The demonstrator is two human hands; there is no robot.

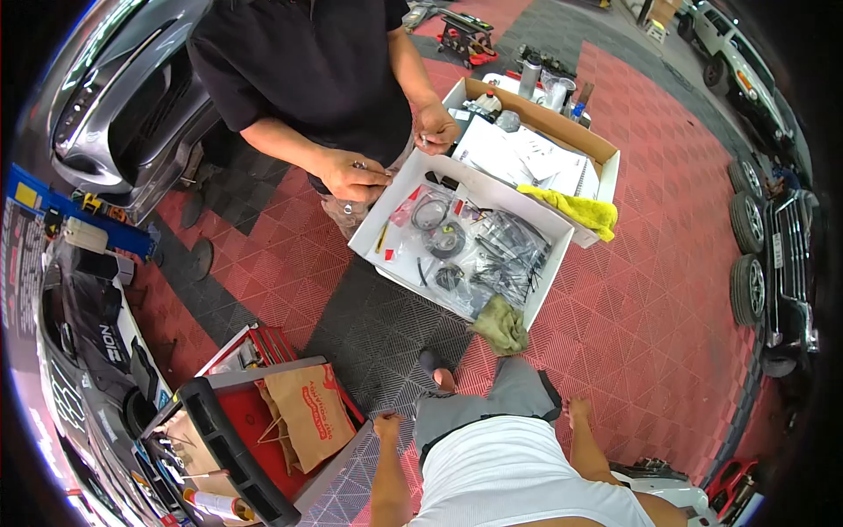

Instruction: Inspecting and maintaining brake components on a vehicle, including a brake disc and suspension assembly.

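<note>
Bagged parts point(474, 250) inside white box point(537, 299), cloth point(503, 326) on rim.

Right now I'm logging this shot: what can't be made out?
- Left hand: small, empty or not unclear, head view.
- Right hand: edge-on beside the grey shorts.
- Co-worker's hands: tiny item pinched, too small to tell.
- White box: bagged parts blur together.

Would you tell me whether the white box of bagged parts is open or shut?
Open: the white box has no lid on, and bagged parts show inside.
</note>
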